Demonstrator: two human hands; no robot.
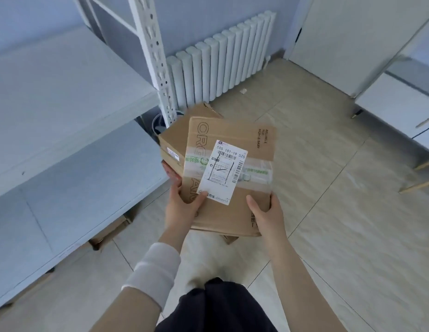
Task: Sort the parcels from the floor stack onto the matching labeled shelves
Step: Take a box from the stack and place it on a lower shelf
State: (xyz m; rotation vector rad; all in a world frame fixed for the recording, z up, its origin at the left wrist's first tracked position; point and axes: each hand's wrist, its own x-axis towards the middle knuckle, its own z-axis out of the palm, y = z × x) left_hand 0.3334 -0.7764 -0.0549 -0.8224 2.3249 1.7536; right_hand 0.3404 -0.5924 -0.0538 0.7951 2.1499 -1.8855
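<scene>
I hold two brown cardboard parcels in front of me above the floor. The upper parcel (252,140) carries a white shipping label (223,172) and clear tape. My left hand (182,207) grips its near left edge, thumb on the label's corner, while fingers reach under the second parcel (172,140), which sits beneath and to the left. My right hand (266,212) grips the upper parcel's near right corner, thumb on top.
A white metal shelving unit (65,97) with two flat shelves stands at the left; its slotted upright (156,58) is just beyond the parcels. More cardboard boxes (108,233) lie under the lowest shelf. A radiator (220,61) lines the far wall; white cabinets (400,101) stand right.
</scene>
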